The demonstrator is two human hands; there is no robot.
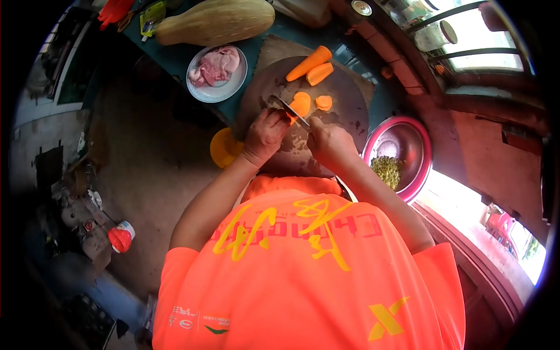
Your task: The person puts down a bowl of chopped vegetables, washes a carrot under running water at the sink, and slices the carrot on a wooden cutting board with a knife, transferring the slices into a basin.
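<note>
My right hand (331,144) is closed around the handle of a kitchen knife (293,113), its blade pointing up and left over a round, dark chopping board (344,108). To the left of the blade, my left hand (268,135) presses with bent fingers on a piece of carrot (290,119), which they partly cover. Carrot slices (300,103) lie overlapped against the blade's far side, and a few more slices (324,102) sit to the right. Farther up the board rest a long carrot piece (309,63) and a shorter cut one (319,74).
A plate (214,93) of raw meat (216,65) stands left of the board, below a large gourd (216,22). At right is a pink-rimmed basin (429,146) containing chopped green bits (387,171). A yellow container (223,149) sits beside my left forearm.
</note>
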